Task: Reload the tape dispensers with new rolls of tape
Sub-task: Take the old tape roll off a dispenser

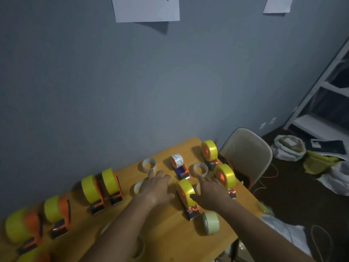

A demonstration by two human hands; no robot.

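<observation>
The worktop [166, 229] looks like smooth, matt wood in a warm orange-brown. The yellow tape rolls [186, 192] have a glossy plastic sheen, catching light along their rims. The dispensers [191, 212] under them seem to be orange plastic with shiny metal at the cutting end. One dispenser carries a clear roll [177, 160] that looks glossy, with print on it. The empty cores [200, 169] lying flat look like dull, pale cardboard. A loose roll [211, 223] near the front edge is pale and matt. The chair [245, 154] has a smooth, matt plastic-looking shell. The wall [132, 87] is matt grey; sheets of white paper [145, 8] hang on it
</observation>
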